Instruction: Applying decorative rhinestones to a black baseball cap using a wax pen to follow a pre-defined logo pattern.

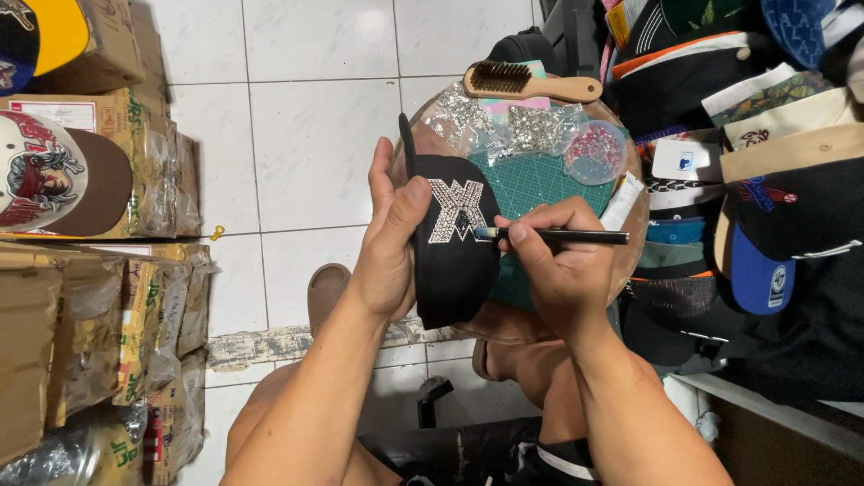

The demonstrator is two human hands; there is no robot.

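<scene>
Black fabric fills the grip of the left hand: it is closed around a black cap, with the thumb pressed on the front panel and the other fingers hidden behind the cap. Just beside the thumb, on the cap front, sits a silver rhinestone emblem made of crossed letters. The right hand is closed on a thin black pen-like tool, pinched between thumb and forefinger; the tip of the tool touches the right edge of the emblem, and its long handle points away to the right past the knuckles. Behind both hands lies a round wooden board with a green cutting mat on it. Above the right hand, on the far side of the mat, there are clear bags of silver stones and a small bag of pink stones. Further up from them a wooden brush rests at the board's edge. To the right of the tool hand many caps are piled, and well to the left of the cap hand cardboard boxes stand on the white tiled floor.
</scene>
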